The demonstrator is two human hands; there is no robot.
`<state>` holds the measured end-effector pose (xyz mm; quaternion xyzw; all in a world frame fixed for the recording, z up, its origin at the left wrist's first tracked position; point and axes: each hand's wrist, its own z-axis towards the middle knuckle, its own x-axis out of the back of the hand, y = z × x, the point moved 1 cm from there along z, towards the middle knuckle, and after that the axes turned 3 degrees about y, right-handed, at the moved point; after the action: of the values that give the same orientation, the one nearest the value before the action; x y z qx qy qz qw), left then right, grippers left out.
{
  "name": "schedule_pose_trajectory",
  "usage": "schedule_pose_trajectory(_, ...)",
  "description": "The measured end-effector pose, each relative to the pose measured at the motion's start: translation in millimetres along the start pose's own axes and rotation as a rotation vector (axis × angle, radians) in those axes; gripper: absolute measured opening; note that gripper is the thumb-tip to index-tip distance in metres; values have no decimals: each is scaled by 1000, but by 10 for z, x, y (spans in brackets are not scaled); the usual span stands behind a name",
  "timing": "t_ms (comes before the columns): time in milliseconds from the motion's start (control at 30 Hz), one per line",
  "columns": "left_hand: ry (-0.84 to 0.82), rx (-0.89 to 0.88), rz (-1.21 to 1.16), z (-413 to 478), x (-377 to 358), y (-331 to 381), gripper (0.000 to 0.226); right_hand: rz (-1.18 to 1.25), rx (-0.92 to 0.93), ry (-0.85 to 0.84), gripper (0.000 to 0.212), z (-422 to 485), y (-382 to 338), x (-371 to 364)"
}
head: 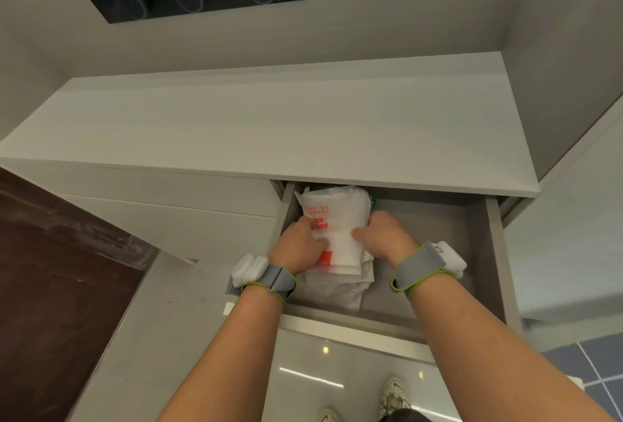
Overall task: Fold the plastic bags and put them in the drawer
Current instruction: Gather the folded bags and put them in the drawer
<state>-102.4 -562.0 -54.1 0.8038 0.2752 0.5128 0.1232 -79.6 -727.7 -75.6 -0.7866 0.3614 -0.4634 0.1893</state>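
Drawer [438, 246] holds folded bags [340, 216] — L hand [296, 244], R hand [387, 239] gripping.

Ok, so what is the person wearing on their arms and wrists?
Forearms bare, no sleeves. The left hand has a grey fabric wrist strap edged lime green carrying a white rounded plastic block; the right hand wears a matching strap and block.

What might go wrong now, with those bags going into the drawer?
The folded bags are slippery plastic; once the left hand and right hand let go, the stack may spring open or slide apart. The pile also seems tall at the back of the drawer, so it might catch under the countertop on closing.
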Motion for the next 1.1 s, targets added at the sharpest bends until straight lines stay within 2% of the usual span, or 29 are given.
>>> schedule_pose_trajectory(233,-6,-20,109,61,-107,-16,53,-88,15,-4,37,58,52,-60)
schedule_pose_trajectory(433,42,-55,242,3,-149,-2,47,-129,44,54,34,4,15,-63)
schedule_pose_trajectory(600,104,-88,272,-142,-119,3,47,-107,86,51,45,-115,-22,-25)
schedule_pose_trajectory(800,183,-166,205,-394,-81,-38,46,-86,144,41,46,-423,-44,-56)
schedule_pose_trajectory(1000,340,-282,-2,-762,13,-162,34,-115,243,229,56,-883,-160,-158)
schedule_pose_trajectory(1100,398,-324,-217,-996,62,-271,26,-25,343,321,48,-1187,-246,-290)
